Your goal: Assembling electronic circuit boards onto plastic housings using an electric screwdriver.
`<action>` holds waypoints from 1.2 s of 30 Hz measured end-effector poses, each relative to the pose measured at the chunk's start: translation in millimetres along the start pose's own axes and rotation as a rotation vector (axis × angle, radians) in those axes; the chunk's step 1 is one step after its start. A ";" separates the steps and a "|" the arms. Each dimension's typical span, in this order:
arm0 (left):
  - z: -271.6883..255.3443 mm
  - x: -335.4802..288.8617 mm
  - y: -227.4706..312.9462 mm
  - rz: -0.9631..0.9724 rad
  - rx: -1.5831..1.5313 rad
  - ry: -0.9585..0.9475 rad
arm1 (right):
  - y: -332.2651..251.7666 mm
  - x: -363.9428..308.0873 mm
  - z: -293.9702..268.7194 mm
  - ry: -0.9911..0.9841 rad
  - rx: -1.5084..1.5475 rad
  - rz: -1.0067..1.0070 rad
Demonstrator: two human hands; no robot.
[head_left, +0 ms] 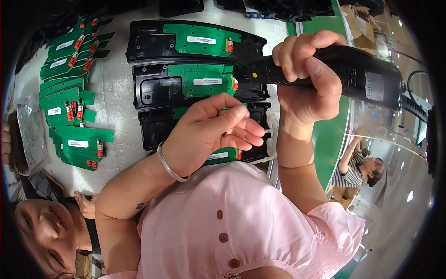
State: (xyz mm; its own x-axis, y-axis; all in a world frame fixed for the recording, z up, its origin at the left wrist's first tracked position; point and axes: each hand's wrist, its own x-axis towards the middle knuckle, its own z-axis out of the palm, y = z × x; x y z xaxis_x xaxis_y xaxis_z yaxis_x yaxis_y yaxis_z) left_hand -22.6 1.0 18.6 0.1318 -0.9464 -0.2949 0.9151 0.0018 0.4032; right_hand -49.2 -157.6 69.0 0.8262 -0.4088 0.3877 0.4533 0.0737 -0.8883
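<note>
My right hand (309, 79) is wrapped tight around the black electric screwdriver (325, 69), tip at nine o'clock over the middle black housing (153, 90). My left hand (209, 132), fingers half-curled, pinches something too small to tell. I should keep the driver square.

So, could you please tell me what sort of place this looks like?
Most likely an electronics assembly workstation. Green printed circuit boards lie stacked on the pale worktable, more sit in black plastic housings, and the right hand grips a black corded electric screwdriver. Another person sits at the right.
</note>
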 end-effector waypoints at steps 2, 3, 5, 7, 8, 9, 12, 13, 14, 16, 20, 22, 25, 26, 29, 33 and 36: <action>-1.9 0.3 -2.2 0.018 0.000 0.013 | 1.5 0.8 1.2 -0.013 0.006 -0.004; -2.8 0.1 -3.2 0.035 0.001 0.027 | 2.0 0.3 3.6 -0.020 -0.066 -0.002; -1.1 0.5 -3.7 0.059 -0.034 0.093 | 2.7 0.1 8.0 -0.029 -0.138 0.001; -0.9 1.3 -4.0 0.082 -0.069 0.155 | 2.9 0.5 10.2 -0.030 -0.181 0.006; -1.3 1.3 -3.9 0.081 -0.109 0.165 | 3.7 0.9 9.9 -0.031 -0.181 0.006; -1.8 1.0 -4.0 0.082 -0.147 0.174 | 5.2 1.6 9.4 -0.082 -0.160 -0.010; -4.9 0.1 -4.2 0.103 -0.198 0.166 | 6.9 3.1 10.3 -0.147 -0.117 -0.022; -6.1 -0.1 -4.8 0.107 -0.196 0.169 | 7.2 3.6 11.5 -0.159 -0.096 -0.017; -7.6 -0.2 -5.7 0.123 -0.228 0.178 | 4.2 2.5 14.1 -0.162 -0.091 -0.018; -7.2 4.3 -5.6 0.126 -0.257 0.168 | -12.8 0.0 14.0 -0.027 -0.148 -0.071; -11.0 3.7 -7.0 0.158 -0.349 0.186 | -63.9 -2.6 9.8 -0.270 0.176 -0.108; -12.1 3.8 -7.4 0.166 -0.364 0.177 | -71.5 -11.3 13.2 -0.209 0.270 -0.142; -11.2 3.5 -8.9 0.191 -0.352 0.150 | -70.6 -15.1 14.0 -0.255 0.256 -0.176; -9.8 3.6 -9.0 0.185 -0.349 0.155 | -69.7 -16.2 17.4 -0.219 0.220 -0.157; -12.3 4.3 -9.8 0.174 -0.362 0.120 | -67.3 -15.2 17.3 -0.237 0.196 -0.147; -21.7 4.9 -11.3 0.146 -0.378 0.014 | -63.3 -14.3 19.8 -0.238 0.157 -0.128; 1.6 5.7 -9.3 0.073 -0.471 0.093 | -43.3 -0.8 3.1 -0.359 0.088 -0.121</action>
State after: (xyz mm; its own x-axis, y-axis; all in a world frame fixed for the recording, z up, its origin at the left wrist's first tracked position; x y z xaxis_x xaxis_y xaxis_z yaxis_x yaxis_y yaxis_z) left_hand -31.0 -4.9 14.6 0.2156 -0.9057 -0.3651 0.9725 0.2331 -0.0039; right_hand -68.4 -157.6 107.9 0.8226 -0.0757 0.5636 0.5686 0.1289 -0.8125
